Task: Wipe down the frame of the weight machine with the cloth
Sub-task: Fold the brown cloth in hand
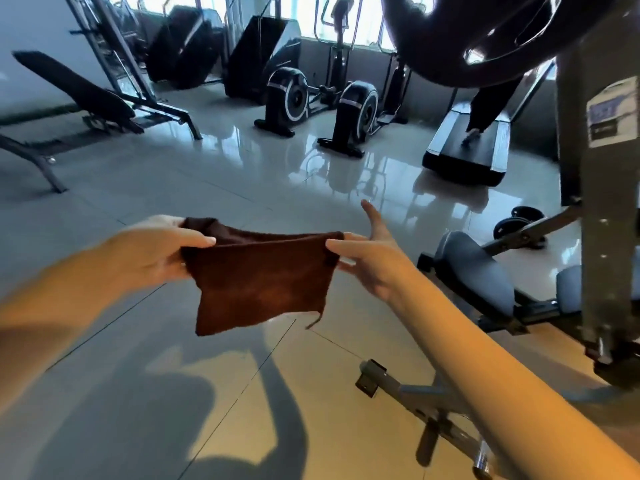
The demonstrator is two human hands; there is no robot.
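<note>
A dark brown cloth (259, 282) hangs stretched between my two hands above the tiled floor. My left hand (152, 251) grips its left top corner with curled fingers and thumb. My right hand (367, 258) pinches the right top corner between thumb and a finger, while its other fingers point up, straight. The weight machine's grey frame (602, 209) stands upright at the right edge, an arm's length from the cloth, with a label on it and a black weight plate (485, 39) above.
Grey padded seat (474, 268) and a grey floor bar (422, 396) of the machine lie low on the right. Dumbbells (519, 220) sit behind. Exercise bikes (353, 116), a bench (76, 88) and a treadmill (467, 147) with a person walking stand farther back.
</note>
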